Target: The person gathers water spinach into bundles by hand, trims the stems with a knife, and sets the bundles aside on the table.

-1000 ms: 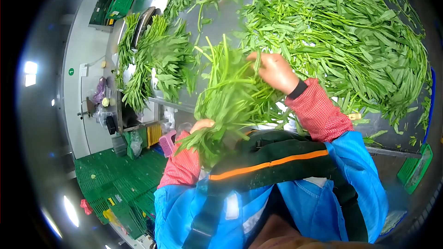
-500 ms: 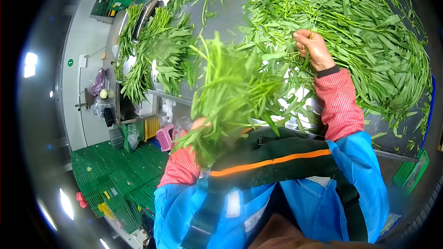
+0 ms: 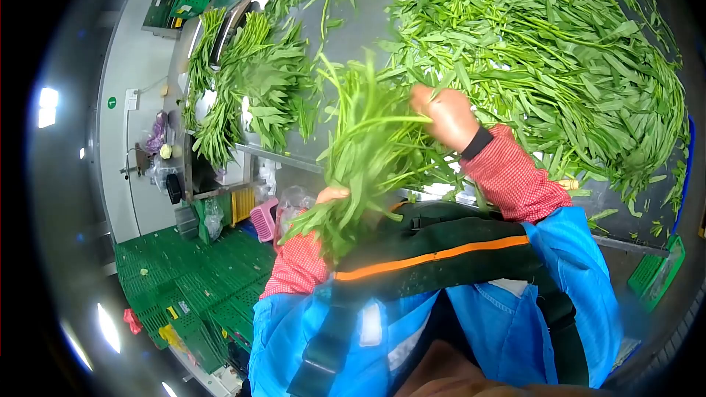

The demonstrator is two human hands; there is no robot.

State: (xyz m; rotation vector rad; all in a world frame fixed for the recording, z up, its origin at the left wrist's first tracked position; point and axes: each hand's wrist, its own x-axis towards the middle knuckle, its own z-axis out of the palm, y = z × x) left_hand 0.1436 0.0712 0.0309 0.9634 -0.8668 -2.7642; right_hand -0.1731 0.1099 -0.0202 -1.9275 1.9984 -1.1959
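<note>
A loose bunch of leafy green stems (image 3: 357, 143) is held up in front of my body by my left hand (image 3: 333, 194), which is mostly hidden behind the leaves. At the right side of that bunch, my right hand (image 3: 447, 116) has its fingers closed, with stems running to its fingertips. Beyond my right hand, a large heap of the same greens (image 3: 544, 66) covers the right part of the metal table (image 3: 294, 148).
Bundled greens (image 3: 257, 77) lie at the table's left end beside a dark-edged device (image 3: 232, 26). Green crates (image 3: 184, 265) stand at lower left, near a pink basket (image 3: 263, 219). Another green crate (image 3: 657, 272) is at lower right.
My right hand has moved left from the heap to the held bunch and turned. The bunch in my left hand has shifted slightly right.
</note>
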